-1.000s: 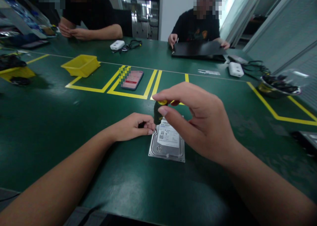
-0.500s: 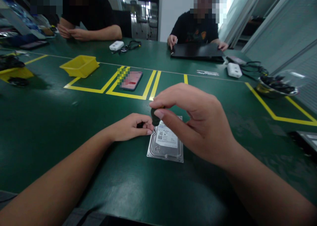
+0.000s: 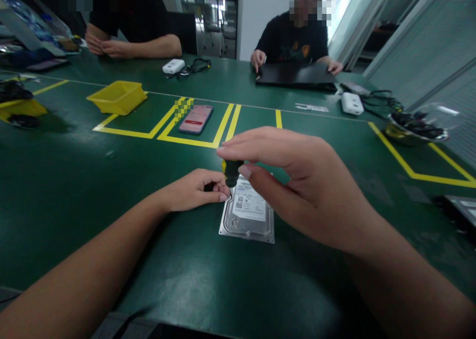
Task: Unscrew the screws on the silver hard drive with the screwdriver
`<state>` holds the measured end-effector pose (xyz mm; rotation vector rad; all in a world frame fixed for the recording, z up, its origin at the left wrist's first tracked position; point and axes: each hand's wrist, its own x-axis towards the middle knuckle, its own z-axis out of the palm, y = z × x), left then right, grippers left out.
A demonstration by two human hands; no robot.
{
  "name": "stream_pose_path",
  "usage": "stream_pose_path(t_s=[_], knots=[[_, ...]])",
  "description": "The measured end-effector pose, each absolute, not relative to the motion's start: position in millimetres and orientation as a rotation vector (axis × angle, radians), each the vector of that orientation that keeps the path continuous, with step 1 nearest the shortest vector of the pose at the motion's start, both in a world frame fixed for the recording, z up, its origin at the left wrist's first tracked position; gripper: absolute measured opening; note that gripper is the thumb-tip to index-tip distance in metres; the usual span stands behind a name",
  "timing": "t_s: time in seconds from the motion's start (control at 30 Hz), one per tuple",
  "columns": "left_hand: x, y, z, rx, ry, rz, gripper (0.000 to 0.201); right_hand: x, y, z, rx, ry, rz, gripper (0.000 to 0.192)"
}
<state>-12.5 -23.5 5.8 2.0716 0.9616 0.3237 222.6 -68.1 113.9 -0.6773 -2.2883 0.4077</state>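
A silver hard drive (image 3: 248, 215) with a white label lies flat on the green table. Above its left edge stands a short screwdriver (image 3: 232, 173) with a black and yellow handle, roughly upright; its tip points down at the drive's left side. My right hand (image 3: 297, 190) has thumb and fingers closed around the handle from the right. Curled fingers of my left hand (image 3: 203, 189) come together at the drive's left edge, close by the screwdriver's shaft. What lies between those fingertips is too small to tell.
Beyond my hands lie a phone (image 3: 196, 119) and a yellow bin (image 3: 118, 97). A bowl of dark parts (image 3: 414, 128) stands at right, above another drive-like device (image 3: 461, 212). Two people sit across the table, one holding a black panel (image 3: 295, 75).
My right fingers have shifted and straightened a little on the screwdriver, and more of its yellow handle shows. My left hand and the hard drive stay nearly in place.
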Motion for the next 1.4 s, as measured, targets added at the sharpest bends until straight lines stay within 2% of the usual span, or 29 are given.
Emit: stream_pose_path(t_s=[0.17, 0.33, 0.47, 0.87, 1.13, 1.4], knots=[[-12.2, -23.1, 4.5, 2.077, 0.935, 0.341, 0.029, 222.5, -68.3, 112.3, -0.727, -2.286, 0.337, 0.034], [-10.1, -26.4, 9.7, 2.064, 0.914, 0.358, 0.025, 215.5, -65.1, 99.9, -0.75, -2.199, 0.175, 0.018], [-8.4, -27.3, 12.6, 2.105, 0.934, 0.371, 0.024, 209.1, -64.7, 92.7, -0.753, -2.19, 0.097, 0.019], [-9.6, -27.9, 8.6, 2.063, 0.961, 0.364, 0.025, 209.5, -63.1, 97.6, -0.757, -2.138, 0.172, 0.014], [-11.8, -23.1, 4.5, 2.051, 0.893, 0.361, 0.027, 215.3, -63.6, 106.3, -0.71, -2.2, 0.283, 0.028], [-11.7, -23.6, 5.7, 2.056, 0.902, 0.351, 0.027, 219.2, -66.5, 112.2, -0.709, -2.234, 0.338, 0.033]])
